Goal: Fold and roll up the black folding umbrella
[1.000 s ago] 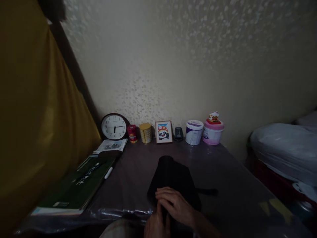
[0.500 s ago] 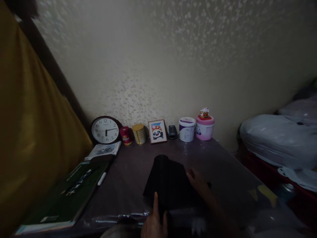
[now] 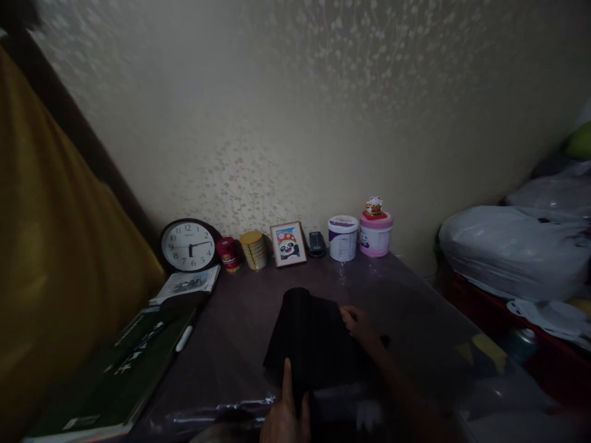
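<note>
A black piece of what looks like folded cloth (image 3: 307,341) lies on the table in front of me, with a rounded raised ridge along its middle. Its exact kind is too dark to make out. At its right edge my right hand (image 3: 362,329) is closed, the fingertips pinching the side. My left hand (image 3: 285,421) is at the near edge, index finger stretched forward against the black cloth and thumb apart from it. The other left fingers are hidden in shadow at the bottom of the view.
Along the wall stand a clock (image 3: 188,246), a red can (image 3: 229,255), a gold-lidded container (image 3: 253,251), a framed panda picture (image 3: 289,245), a white tub (image 3: 343,240) and a pink tub (image 3: 375,237). A green book (image 3: 124,363) lies left; plastic-wrapped bundles (image 3: 512,252) sit right.
The camera view has shifted slightly, moving everything a little to the left. Both hands keep nearly the same places on the black cloth.
</note>
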{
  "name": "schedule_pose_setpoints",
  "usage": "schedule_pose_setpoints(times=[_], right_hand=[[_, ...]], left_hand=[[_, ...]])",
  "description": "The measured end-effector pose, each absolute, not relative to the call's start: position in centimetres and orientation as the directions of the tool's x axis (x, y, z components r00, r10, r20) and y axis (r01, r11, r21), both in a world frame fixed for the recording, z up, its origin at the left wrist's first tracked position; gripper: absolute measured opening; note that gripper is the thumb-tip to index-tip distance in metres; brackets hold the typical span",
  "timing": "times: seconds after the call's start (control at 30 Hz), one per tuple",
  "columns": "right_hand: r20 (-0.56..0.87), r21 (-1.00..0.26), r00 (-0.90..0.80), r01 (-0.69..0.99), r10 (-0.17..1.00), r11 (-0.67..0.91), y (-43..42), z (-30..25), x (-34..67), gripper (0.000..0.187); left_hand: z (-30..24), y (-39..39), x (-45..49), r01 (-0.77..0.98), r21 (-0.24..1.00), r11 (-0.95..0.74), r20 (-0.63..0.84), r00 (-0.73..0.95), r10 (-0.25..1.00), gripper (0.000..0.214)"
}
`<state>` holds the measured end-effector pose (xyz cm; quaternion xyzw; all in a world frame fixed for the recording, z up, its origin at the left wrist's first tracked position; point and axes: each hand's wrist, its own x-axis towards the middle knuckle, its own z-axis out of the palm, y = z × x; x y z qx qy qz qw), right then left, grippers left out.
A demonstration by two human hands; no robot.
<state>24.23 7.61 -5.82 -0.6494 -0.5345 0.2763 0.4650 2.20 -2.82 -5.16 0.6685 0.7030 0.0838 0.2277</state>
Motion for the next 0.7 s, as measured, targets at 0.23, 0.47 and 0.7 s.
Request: schedule_pose_setpoints(times=[0.23, 0.47, 0.7], right_hand=[[0.096, -0.925, 0.237, 0.381, 0.967, -0.001, 7.1, -5.6, 23.4, 0.034], [0.029, -0.952, 0.23, 0.302, 0.973, -0.044, 5.6, -5.7, 22.3, 0.029], [0.058, -0.998, 0.104, -0.034, 0.993, 0.062, 5.4, -2.0, 19.8, 0.033]], left_hand=[[-4.8, -2.8, 2.1, 0.9, 0.428, 0.086, -0.236, 0.02, 0.972, 0.06], [-4.9, -2.8, 2.2, 0.904, 0.414, 0.104, -0.243, 0.0, 0.97, 0.059], [-4.4, -2.9, 2.2, 0.898, 0.43, 0.099, -0.244, 0.01, 0.97, 0.06]])
